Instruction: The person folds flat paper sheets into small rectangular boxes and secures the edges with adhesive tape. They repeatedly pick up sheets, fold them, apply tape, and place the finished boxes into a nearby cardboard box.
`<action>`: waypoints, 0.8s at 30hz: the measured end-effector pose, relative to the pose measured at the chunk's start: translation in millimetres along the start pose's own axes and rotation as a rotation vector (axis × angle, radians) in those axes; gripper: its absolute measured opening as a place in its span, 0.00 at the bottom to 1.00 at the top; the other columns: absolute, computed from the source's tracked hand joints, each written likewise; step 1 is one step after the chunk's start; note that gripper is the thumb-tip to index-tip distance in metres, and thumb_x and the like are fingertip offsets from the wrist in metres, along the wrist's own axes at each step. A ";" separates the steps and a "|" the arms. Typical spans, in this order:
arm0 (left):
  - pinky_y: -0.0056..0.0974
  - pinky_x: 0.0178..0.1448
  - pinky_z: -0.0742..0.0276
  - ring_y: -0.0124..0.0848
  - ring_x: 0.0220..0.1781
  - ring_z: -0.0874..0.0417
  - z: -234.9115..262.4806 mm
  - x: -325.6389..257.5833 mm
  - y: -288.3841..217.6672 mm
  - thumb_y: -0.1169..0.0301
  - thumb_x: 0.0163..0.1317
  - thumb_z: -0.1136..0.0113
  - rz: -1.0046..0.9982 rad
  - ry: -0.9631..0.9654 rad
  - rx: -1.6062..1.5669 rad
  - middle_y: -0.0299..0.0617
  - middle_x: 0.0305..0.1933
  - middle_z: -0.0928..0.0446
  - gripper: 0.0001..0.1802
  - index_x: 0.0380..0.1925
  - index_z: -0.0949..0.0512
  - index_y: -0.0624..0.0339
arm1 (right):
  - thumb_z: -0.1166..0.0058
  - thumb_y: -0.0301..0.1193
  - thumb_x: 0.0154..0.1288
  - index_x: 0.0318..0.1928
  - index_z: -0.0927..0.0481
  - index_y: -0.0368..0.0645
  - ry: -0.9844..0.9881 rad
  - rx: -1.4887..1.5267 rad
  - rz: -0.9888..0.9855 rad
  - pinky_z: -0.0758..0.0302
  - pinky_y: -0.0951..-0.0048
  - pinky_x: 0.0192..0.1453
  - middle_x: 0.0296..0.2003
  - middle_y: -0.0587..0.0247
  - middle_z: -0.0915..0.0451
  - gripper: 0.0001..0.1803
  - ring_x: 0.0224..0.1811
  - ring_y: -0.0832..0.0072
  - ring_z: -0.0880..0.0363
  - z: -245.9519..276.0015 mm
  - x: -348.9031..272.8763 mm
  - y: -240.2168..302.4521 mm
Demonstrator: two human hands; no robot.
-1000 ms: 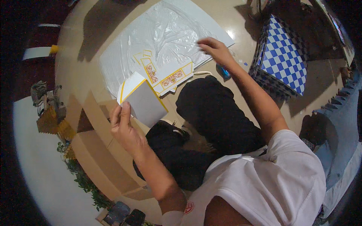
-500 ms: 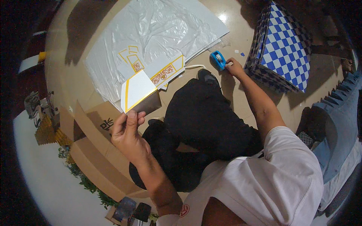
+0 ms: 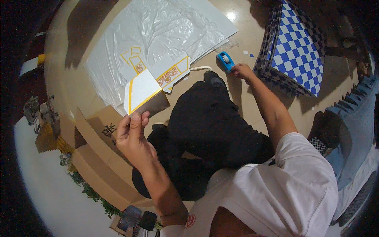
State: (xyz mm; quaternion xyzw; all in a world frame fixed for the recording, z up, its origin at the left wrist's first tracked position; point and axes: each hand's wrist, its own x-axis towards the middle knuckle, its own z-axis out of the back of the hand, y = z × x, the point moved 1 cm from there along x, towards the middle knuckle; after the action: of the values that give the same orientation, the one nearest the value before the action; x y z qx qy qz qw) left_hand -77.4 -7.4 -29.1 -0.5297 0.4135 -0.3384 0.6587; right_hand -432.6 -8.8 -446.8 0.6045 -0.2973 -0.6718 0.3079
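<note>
My left hand [image 3: 136,132] pinches the lower corner of a folded white card piece [image 3: 143,89] with yellow edging, between thumb and fingers. The piece is held up at an angle, its shaded side facing right. Out to the right, my right hand [image 3: 242,72] reaches forward, fingers closed at the near end of a blue tape dispenser [image 3: 225,61] with a roll in it. Whether they also pinch a strip of tape is too small to tell. Flat printed white card pieces [image 3: 172,76] with yellow borders lie beyond the folded piece.
White sheeting under clear plastic [image 3: 158,27] covers the floor ahead. A blue-and-white checkered stack [image 3: 296,51] stands at the right. An opened brown cardboard box [image 3: 102,168] is at my left, and a blue cloth-covered seat [image 3: 355,130] at far right. Small scraps [image 3: 245,52] lie near the dispenser.
My right fingers have shifted slightly left, closer against the tape dispenser, which has tilted a little. My left hand keeps its hold on the folded card piece.
</note>
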 end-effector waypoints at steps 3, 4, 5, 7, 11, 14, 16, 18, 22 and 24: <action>0.29 0.41 0.20 0.34 0.34 0.15 5.0 0.0 4.3 0.78 0.61 0.39 -0.001 0.002 -0.048 0.50 0.34 0.20 0.11 0.40 0.24 0.75 | 0.47 0.34 0.62 0.38 0.24 0.41 -0.058 0.287 -0.159 0.31 0.78 0.32 0.27 0.67 0.25 0.09 0.27 0.79 0.28 -12.6 -23.1 11.3; 0.30 0.41 0.19 0.35 0.34 0.15 5.0 0.8 4.5 0.78 0.61 0.39 -0.001 0.006 -0.064 0.50 0.34 0.20 0.10 0.40 0.24 0.75 | 0.48 0.34 0.62 0.37 0.25 0.40 -0.067 0.268 -0.163 0.31 0.78 0.32 0.27 0.67 0.25 0.10 0.27 0.79 0.28 -12.0 -23.7 9.7; 0.30 0.41 0.19 0.35 0.34 0.15 4.9 1.6 4.8 0.78 0.61 0.39 0.000 0.009 -0.080 0.50 0.34 0.20 0.10 0.40 0.24 0.74 | 0.49 0.35 0.63 0.37 0.25 0.40 -0.075 0.250 -0.166 0.31 0.77 0.31 0.26 0.67 0.25 0.11 0.26 0.79 0.28 -12.0 -24.9 7.7; 0.30 0.41 0.19 0.35 0.34 0.15 5.0 3.1 6.4 0.78 0.61 0.39 0.002 0.019 -0.115 0.49 0.34 0.20 0.09 0.39 0.24 0.73 | 0.51 0.35 0.64 0.37 0.25 0.40 -0.079 0.272 -0.184 0.30 0.77 0.32 0.26 0.67 0.25 0.11 0.25 0.79 0.28 -12.3 -29.3 8.6; 0.29 0.41 0.18 0.35 0.34 0.15 10.1 3.3 6.9 0.78 0.60 0.38 0.008 -0.014 -0.142 0.49 0.34 0.20 0.09 0.38 0.25 0.72 | 0.51 0.32 0.65 0.38 0.25 0.36 -0.128 0.510 -0.267 0.24 0.67 0.32 0.25 0.61 0.24 0.10 0.23 0.73 0.26 -28.1 -40.2 19.6; 0.29 0.41 0.18 0.35 0.34 0.15 10.4 1.3 3.8 0.78 0.60 0.37 0.019 -0.047 -0.153 0.49 0.34 0.20 0.10 0.38 0.25 0.72 | 0.51 0.32 0.65 0.37 0.24 0.35 -0.050 0.669 -0.279 0.22 0.61 0.30 0.25 0.57 0.22 0.12 0.24 0.68 0.23 -26.6 -25.6 -5.6; 0.30 0.42 0.18 0.35 0.34 0.15 12.3 1.4 3.6 0.77 0.60 0.38 0.022 -0.052 -0.152 0.48 0.34 0.20 0.10 0.38 0.25 0.73 | 0.51 0.32 0.65 0.36 0.22 0.35 -0.028 0.562 -0.276 0.23 0.63 0.30 0.27 0.56 0.21 0.11 0.25 0.67 0.22 -20.3 -14.1 -24.2; 0.30 0.42 0.18 0.35 0.34 0.15 10.9 3.6 2.9 0.77 0.60 0.38 0.018 -0.042 -0.143 0.48 0.33 0.20 0.10 0.38 0.24 0.73 | 0.51 0.29 0.64 0.35 0.21 0.35 -0.106 0.269 -0.264 0.24 0.68 0.30 0.29 0.54 0.20 0.10 0.28 0.68 0.23 -15.7 -4.5 -25.8; 0.32 0.45 0.18 0.34 0.36 0.16 15.6 2.2 -1.8 0.76 0.60 0.38 0.013 -0.013 -0.229 0.46 0.34 0.19 0.10 0.39 0.24 0.70 | 0.46 0.33 0.61 0.35 0.18 0.38 -0.129 -0.435 -0.436 0.24 0.68 0.35 0.30 0.58 0.19 0.11 0.29 0.71 0.22 -35.3 -13.1 -7.1; 0.32 0.45 0.19 0.33 0.35 0.16 10.5 -0.5 -11.9 0.75 0.60 0.38 0.007 -0.047 -0.220 0.46 0.33 0.19 0.09 0.38 0.24 0.70 | 0.42 0.34 0.60 0.35 0.18 0.39 -0.150 -0.415 -0.282 0.24 0.69 0.35 0.30 0.59 0.19 0.10 0.29 0.72 0.22 -43.1 -4.0 -37.3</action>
State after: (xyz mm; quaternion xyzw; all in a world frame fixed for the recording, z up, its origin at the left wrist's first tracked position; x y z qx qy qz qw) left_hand -68.3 -5.0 -16.4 -0.6051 0.4345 -0.2760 0.6074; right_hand -391.4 16.8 -477.0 0.5125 -0.0879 -0.7977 0.3055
